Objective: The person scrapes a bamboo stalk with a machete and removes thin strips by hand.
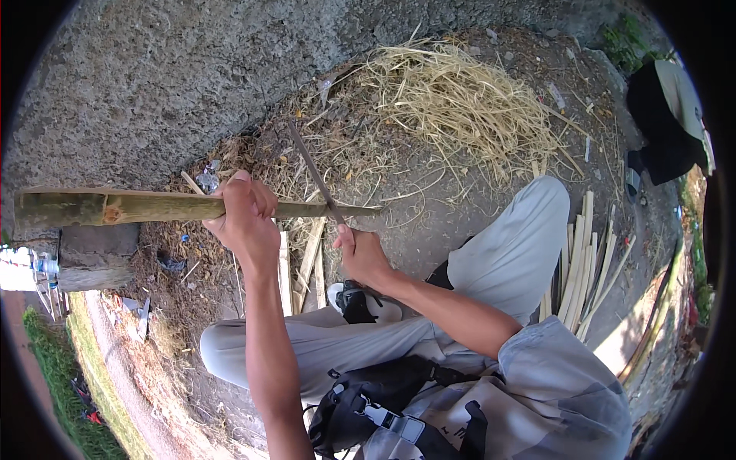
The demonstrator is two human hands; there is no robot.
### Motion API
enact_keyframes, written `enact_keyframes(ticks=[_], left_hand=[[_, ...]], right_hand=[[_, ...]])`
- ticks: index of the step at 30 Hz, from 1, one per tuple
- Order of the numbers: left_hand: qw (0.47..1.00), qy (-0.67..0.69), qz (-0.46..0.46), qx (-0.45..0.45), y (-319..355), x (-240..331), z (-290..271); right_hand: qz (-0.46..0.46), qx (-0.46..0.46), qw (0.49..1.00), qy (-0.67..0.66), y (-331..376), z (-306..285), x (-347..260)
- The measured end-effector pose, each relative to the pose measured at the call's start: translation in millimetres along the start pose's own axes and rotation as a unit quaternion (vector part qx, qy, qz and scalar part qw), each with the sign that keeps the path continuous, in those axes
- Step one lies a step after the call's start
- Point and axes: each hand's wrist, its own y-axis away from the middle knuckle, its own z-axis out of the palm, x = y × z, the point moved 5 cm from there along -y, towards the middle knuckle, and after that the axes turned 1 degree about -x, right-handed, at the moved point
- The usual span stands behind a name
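My left hand (247, 215) is closed round a long split length of bamboo (161, 208), greenish brown with a node near its left end. The bamboo lies level across the view, its thin right end reaching past my right hand. My right hand (362, 254) is wrapped round the lower end of a long, narrow, dark knife (310, 165). The blade slants up and to the left, crossing the bamboo just above my right fist. Whether its edge is in the bamboo or only against it, I cannot tell. My fingers hide the knife's handle.
A heap of pale bamboo shavings (468, 103) lies on the ground ahead. Split bamboo strips (579, 268) lie beside my right knee, and more strips (310, 257) near my shoe. A rough concrete wall (169, 84) rises at far left. Another person's dark clothing (661, 126) shows at right.
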Motion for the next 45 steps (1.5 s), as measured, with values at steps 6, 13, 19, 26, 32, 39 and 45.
enact_keyframes(ticks=[6,13,19,26,32,39,45], left_hand=[[1.000,-0.018,-0.013,0.010,-9.1,-8.9,-23.9],[1.000,0.013,-0.019,0.019,-13.1,-9.2,-34.1],[0.999,-0.009,-0.011,0.052,-2.4,-8.0,-11.2],[0.998,0.011,-0.024,0.060,-18.1,-16.1,-24.4],[0.997,-0.007,0.013,0.079,-22.3,-8.9,-35.5],[0.994,-0.007,-0.006,0.109,-19.3,-11.1,-52.7],[0.999,0.004,0.000,0.048,-4.0,-3.4,-33.5]], right_hand=[[0.011,-0.046,0.998,0.027,-6.4,-6.0,-3.3],[0.158,-0.093,0.982,0.049,-6.8,1.7,61.1],[0.002,0.000,0.999,0.049,2.6,4.6,42.2],[0.048,-0.058,0.996,0.050,-7.6,-9.6,28.3],[0.001,-0.041,0.996,0.082,-22.6,6.3,48.1],[0.009,-0.088,0.994,0.071,2.1,4.1,-16.5],[0.075,-0.091,0.985,0.129,-4.4,-8.1,40.2]])
